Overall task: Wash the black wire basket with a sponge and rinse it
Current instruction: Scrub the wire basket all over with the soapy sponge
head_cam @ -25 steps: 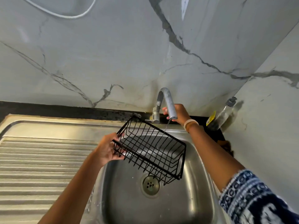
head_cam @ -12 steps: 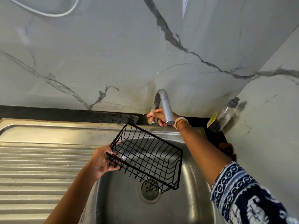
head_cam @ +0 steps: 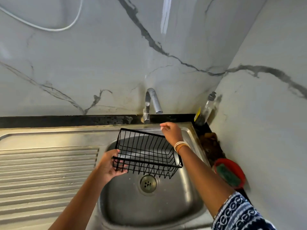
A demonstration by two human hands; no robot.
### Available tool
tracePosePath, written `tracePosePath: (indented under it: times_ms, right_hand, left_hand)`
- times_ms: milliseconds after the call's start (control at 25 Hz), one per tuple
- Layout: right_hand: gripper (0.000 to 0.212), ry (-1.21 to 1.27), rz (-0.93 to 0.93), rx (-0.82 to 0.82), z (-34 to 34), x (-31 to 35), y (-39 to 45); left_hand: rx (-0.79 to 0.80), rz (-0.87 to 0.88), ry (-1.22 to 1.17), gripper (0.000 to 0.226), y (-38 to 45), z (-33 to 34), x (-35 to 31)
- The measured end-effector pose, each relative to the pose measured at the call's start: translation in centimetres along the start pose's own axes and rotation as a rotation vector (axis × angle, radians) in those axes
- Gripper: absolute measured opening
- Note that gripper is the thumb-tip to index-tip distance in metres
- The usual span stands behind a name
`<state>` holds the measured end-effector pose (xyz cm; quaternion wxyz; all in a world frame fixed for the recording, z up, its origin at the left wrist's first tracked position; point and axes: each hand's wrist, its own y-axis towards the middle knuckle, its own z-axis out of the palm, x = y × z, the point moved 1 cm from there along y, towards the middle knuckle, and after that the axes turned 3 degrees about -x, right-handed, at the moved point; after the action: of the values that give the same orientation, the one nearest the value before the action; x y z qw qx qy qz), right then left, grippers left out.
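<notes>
My left hand [head_cam: 108, 166] grips the left end of the black wire basket [head_cam: 146, 151], which hangs over the steel sink bowl [head_cam: 126, 206], roughly level with its opening facing up. Above the basket's far right corner, my right hand [head_cam: 172, 133] hovers with loosely curled fingers and holds nothing. It is below the tap spout [head_cam: 155, 102] and apart from it. No water runs from the tap. A green sponge [head_cam: 228, 174] lies in a red bowl [head_cam: 239, 168] at the right of the sink.
A ribbed steel drainboard [head_cam: 46, 173] lies to the left of the bowl. The drain [head_cam: 148, 183] sits under the basket. A clear soap bottle [head_cam: 207, 108] stands in the back right corner. Marble walls close in behind and at the right.
My right hand left the tap and dropped toward the basket's far right corner. The thin water stream has stopped. The basket tipped from a steep tilt to nearly level.
</notes>
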<state>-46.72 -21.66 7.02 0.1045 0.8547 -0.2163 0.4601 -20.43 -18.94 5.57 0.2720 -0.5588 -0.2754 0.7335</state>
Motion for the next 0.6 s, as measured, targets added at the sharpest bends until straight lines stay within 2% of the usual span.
tracePosePath:
  times_ms: [160,360,440,520,600]
  right_hand:
    - [0.02,-0.043,-0.004,-0.249,-5.4,-1.8,-5.4]
    - [0.022,-0.276,0.237,-0.452,-13.1,-6.0,-9.7]
    - [0.027,-0.428,0.392,-0.386,-15.7,-7.6,-10.9]
    - [0.035,-0.554,0.514,-0.246,-17.1,-8.7,-12.2]
    - [0.036,-0.601,0.503,-0.142,-17.1,-9.1,-13.0]
  left_hand:
    - [0.048,-0.065,-0.049,0.011,-1.5,1.1,1.8]
    - [0.105,-0.07,-0.036,0.009,-2.8,3.7,3.1]
    - [0.119,-0.077,-0.025,0.008,-3.2,4.3,3.6]
    - [0.129,-0.088,-0.031,0.009,-3.3,4.6,4.0]
    - [0.125,-0.103,-0.037,0.009,-3.1,4.6,4.4]
